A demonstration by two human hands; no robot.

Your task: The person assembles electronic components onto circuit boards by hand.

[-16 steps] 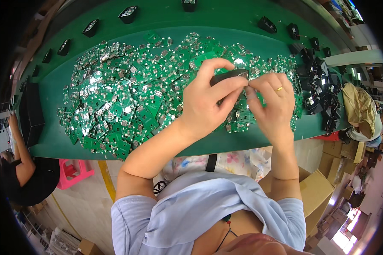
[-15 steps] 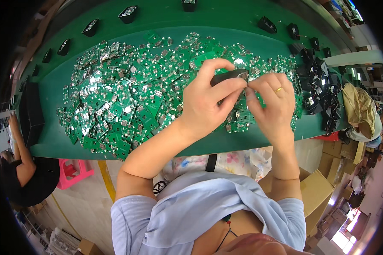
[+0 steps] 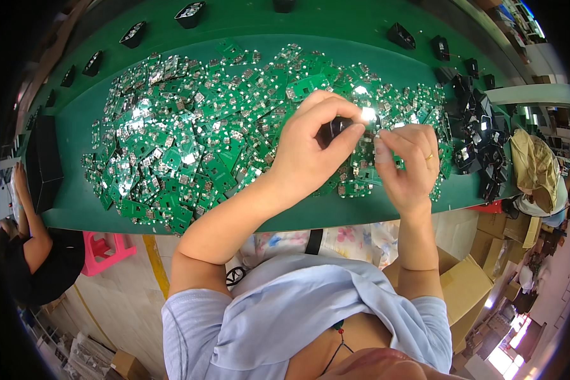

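Over the heap of circuit boards, my left hand [image 3: 313, 142] grips a small black plastic housing [image 3: 337, 130] between thumb and fingers. Part of the housing is covered by those fingers. Just to its right, my right hand [image 3: 410, 158] has thumb and forefinger pinched together, a ring on one finger. What sits in that pinch, if anything, is too small to make out. Green circuit boards [image 3: 218, 168] lie piled loosely beneath both hands, with bright glare on some of them.
A pile of black housings [image 3: 478, 126] lies at the right end of the green table [image 3: 266, 223]. More housings [image 3: 190, 15] stand spaced along the far side. At left are a black box [image 3: 44, 161], a pink stool [image 3: 107, 252] and another person's arm [image 3: 35, 234]. Cardboard boxes [image 3: 465, 285] stand at lower right.
My left hand has turned the housing, and its fingers now cover more of it. My right hand has drawn slightly away to the right and down, its fingers still pinched.
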